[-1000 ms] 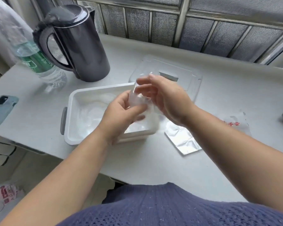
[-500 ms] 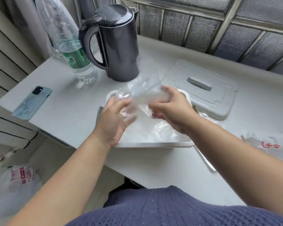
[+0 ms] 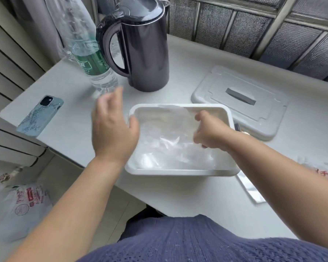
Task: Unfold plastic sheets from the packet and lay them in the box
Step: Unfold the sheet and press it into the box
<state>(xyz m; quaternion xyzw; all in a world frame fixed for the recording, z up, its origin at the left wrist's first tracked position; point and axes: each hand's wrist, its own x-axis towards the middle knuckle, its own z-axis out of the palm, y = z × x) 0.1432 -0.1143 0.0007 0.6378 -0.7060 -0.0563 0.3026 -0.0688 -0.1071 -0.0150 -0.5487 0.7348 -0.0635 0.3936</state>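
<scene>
So the desk [image 3: 74, 133] carries everything. Biggest thing on it is a dark kettle [image 3: 146, 50] at the back, lid down, so no idea what's inside.

In front of that is the white box [image 3: 178, 172], open, with a crumpled heap of clear plastic sheets [image 3: 169, 148] lying in the bottom. Its grey lid [image 3: 263, 118] lies flat just to the right of it.

Left of the kettle is a clear water bottle [image 3: 91, 61] with a green label; can't tell how full it is. A phone [image 3: 40, 115] lies face down near the desk's left edge.

The right hand [image 3: 208, 131] is over the box with its fingers curled, pinching one more sheet [image 3: 178, 116] that reaches up to the far rim. The left hand [image 3: 112, 129] is relaxed with its fingers spread, holding nothing, at the box's left rim, and pretty blurry.

Hard to make out:
- The packet [image 3: 326, 171] with red print is cut off at the right edge.
- A shiny strip [image 3: 250, 190] pokes out from under the right forearm.
- A printed bag [image 3: 21, 205] is on the floor, text unreadable.
</scene>
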